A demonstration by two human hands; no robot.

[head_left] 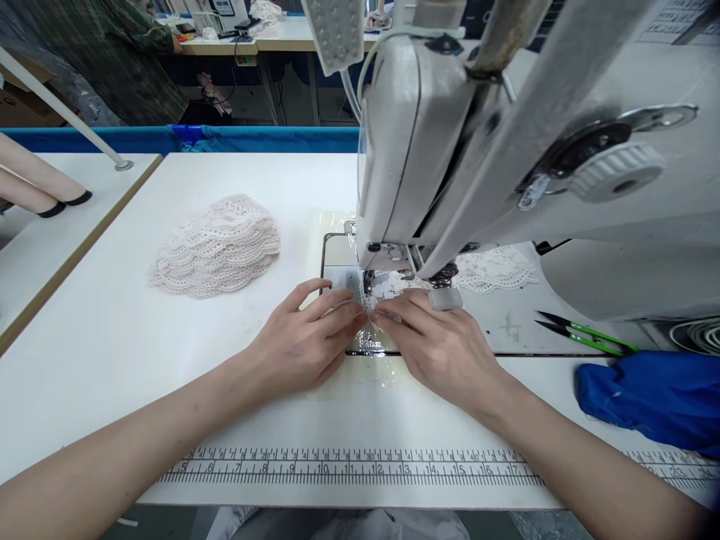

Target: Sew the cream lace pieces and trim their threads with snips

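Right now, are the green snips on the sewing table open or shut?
Open: the green snips lie near the blue cloth, their two black blades apart, with a gap at the tips.

Left hand (307,337) and right hand (442,341) close together under head of white sewing machine (416,142); fingers (331,301) of both at lace (388,285), grip unclear; more lace visible to right, below machine arm; stack of lace pieces (219,247) on white tabletop (101,360), left of hands; green-handled snips (590,334) at right, beside blue cloth (652,397); ruler strip (349,466) along near edge, forearms crossing it; person in dark plaid (112,60) beyond, upper left.
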